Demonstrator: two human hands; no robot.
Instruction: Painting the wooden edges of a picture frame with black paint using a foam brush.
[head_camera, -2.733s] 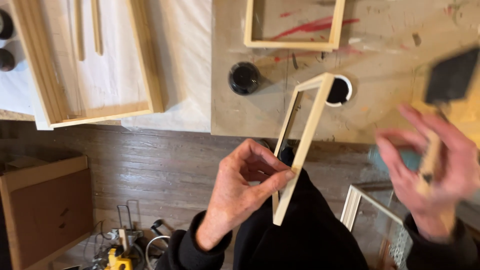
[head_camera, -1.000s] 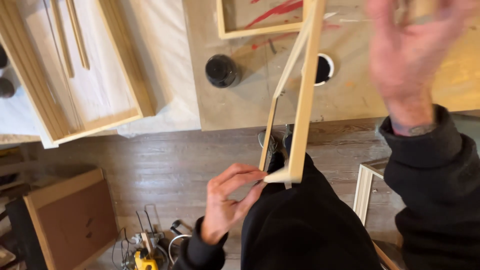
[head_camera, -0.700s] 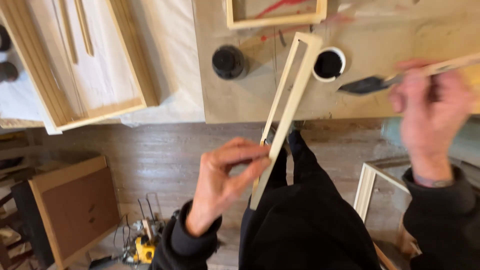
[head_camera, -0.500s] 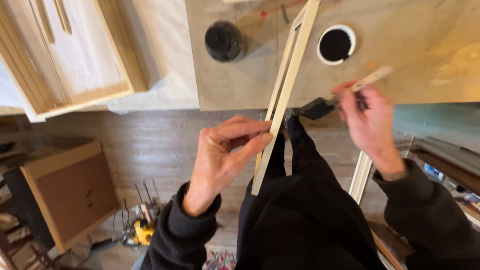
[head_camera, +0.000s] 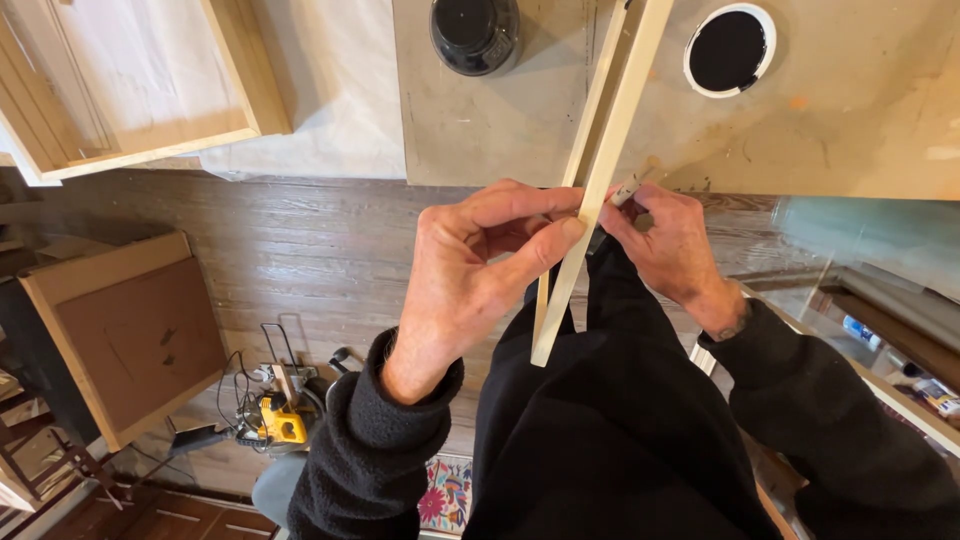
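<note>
Pale, narrow wooden frame of unpainted strips stands on edge between the two hands, its near end hanging over the dark lap just below them and its far end running up past the top of the view, over the grey, paint-marked worktable. Its wood is bare and light, with a thin gap showing between the two long strips.

The left hand is curled around the frame from the left side: thumb pressed flat along the near strip, the other fingers bent over the far edge, pinching it firmly. The right hand is closed just to the right of the frame, fingers bunched around a small light-handled tool, probably a brush, whose tip sits against the frame's right edge. How much of the tool lies inside the fist cannot be made out.

On the worktable, far left of the frame, sits a round black jar; far right of it lies a white-rimmed round lid filled with black paint. At the far left a larger light wooden frame rests on white sheeting. Down on the brown plank floor to the left stand a cardboard box and a yellow power tool with its cord.
</note>
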